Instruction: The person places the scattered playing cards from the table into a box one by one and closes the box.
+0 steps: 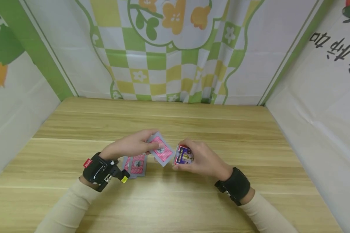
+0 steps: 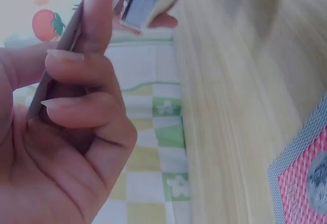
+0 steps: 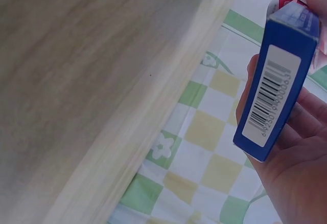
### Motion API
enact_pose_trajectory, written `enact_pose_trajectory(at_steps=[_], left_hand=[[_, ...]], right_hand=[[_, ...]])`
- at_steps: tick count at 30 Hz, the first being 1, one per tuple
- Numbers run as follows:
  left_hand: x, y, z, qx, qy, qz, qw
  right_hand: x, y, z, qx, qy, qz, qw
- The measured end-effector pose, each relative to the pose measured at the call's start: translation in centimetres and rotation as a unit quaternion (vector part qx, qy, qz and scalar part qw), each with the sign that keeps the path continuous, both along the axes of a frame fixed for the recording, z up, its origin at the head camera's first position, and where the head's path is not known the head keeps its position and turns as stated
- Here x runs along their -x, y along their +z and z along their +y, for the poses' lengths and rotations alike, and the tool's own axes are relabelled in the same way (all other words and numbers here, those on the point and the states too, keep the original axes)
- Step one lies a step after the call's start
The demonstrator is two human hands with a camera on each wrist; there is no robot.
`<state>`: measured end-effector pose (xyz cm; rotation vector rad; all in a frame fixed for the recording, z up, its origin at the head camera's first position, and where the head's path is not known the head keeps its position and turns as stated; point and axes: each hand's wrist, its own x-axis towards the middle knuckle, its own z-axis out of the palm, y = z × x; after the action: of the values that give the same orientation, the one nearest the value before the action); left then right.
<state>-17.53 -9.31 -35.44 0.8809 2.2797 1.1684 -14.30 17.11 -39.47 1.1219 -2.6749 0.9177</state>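
Observation:
My left hand (image 1: pixel 134 144) grips a small stack of playing cards (image 1: pixel 162 152), pink-patterned backs up with the thumb on top. In the left wrist view its curled fingers (image 2: pixel 87 70) hold the stack edge-on. My right hand (image 1: pixel 202 159) holds a dark blue card box (image 1: pixel 184 155) between thumb and fingers, tilted toward the cards. A white barcode label on the box's narrow end (image 3: pixel 271 96) faces the right wrist camera. The near corner of the held cards is close to the box's end; whether they touch I cannot tell. More cards (image 1: pixel 137 165) lie face down below the left hand.
The wooden table (image 1: pixel 175 200) spreads around both hands. Behind it hangs a green and yellow checked cloth (image 1: pixel 169 64), with white printed cloths at both sides. A black strap with a small camera is on each wrist (image 1: pixel 236 186).

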Motion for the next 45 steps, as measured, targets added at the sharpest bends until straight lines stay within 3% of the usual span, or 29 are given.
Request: enact_pose_trajectory(at_steps=[9, 19, 26, 33, 38, 45], left_hand=[[-0.3, -0.3, 1.2, 0.006, 0.052, 0.036, 0.998], [-1.4, -0.8, 3.0, -0.028, 0.134, 0.052, 0.9892], [-2.0, -1.9, 4.3, -0.039, 0.131, 0.076, 0.9877], [-2.9, -2.5, 5.4, -0.018, 0.103, 0.026, 0.9941], [-2.4, -1.9, 4.6, 0.007, 0.088, 0.018, 0.9959], [-1.2, -0.7, 2.7, 0.018, 0.07, 0.047, 0.9963]], right_hand=[[0.1, 0.0, -0.1, 0.007, 0.011, 0.002, 1.0], [0.1, 0.0, -0.1, 0.025, -0.007, 0.013, 1.0], [0.2, -0.2, -0.1, 0.035, -0.007, 0.024, 0.999], [0.2, -0.3, -0.1, 0.036, 0.001, 0.033, 0.999], [0.3, -0.4, 0.0, 0.035, -0.002, 0.028, 0.999], [0.3, -0.4, 0.0, 0.031, -0.018, 0.023, 0.999]])
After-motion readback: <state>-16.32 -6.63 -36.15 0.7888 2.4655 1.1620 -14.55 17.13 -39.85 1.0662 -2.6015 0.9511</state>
